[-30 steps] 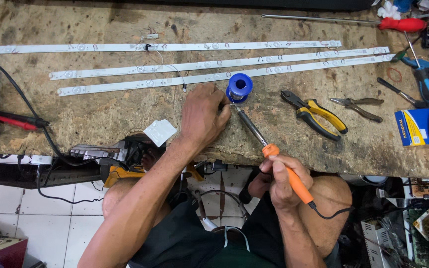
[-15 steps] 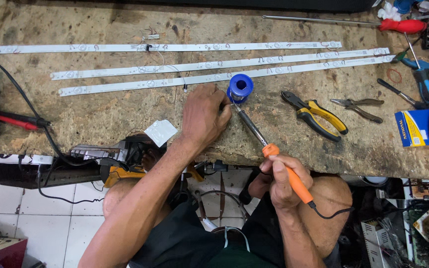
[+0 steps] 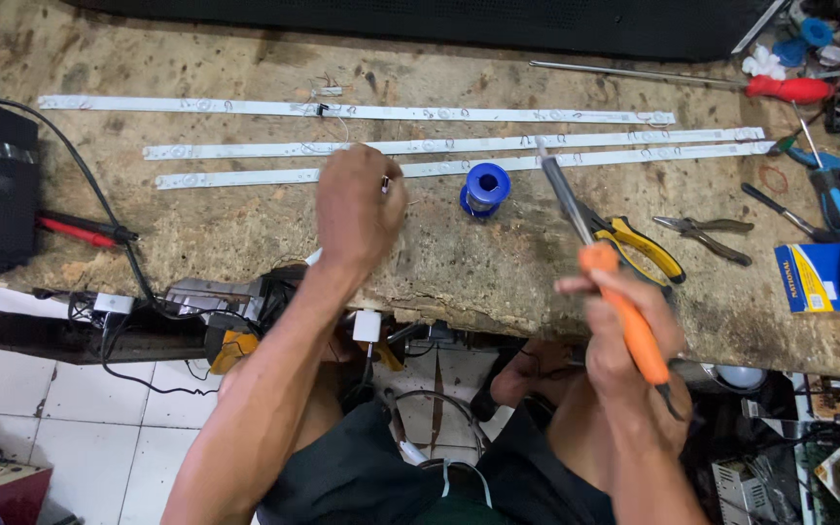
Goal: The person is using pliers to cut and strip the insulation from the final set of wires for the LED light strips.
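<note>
Orange-handled soldering iron (image 3: 603,277), tip upward.

My left hand (image 3: 357,209) hides part of the nearest long white LED strip (image 3: 537,160), and my fingertips there are unseeable.

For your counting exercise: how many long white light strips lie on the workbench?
3. Far strip, middle strip, near strip; the left hand covers part of the near one.
</note>
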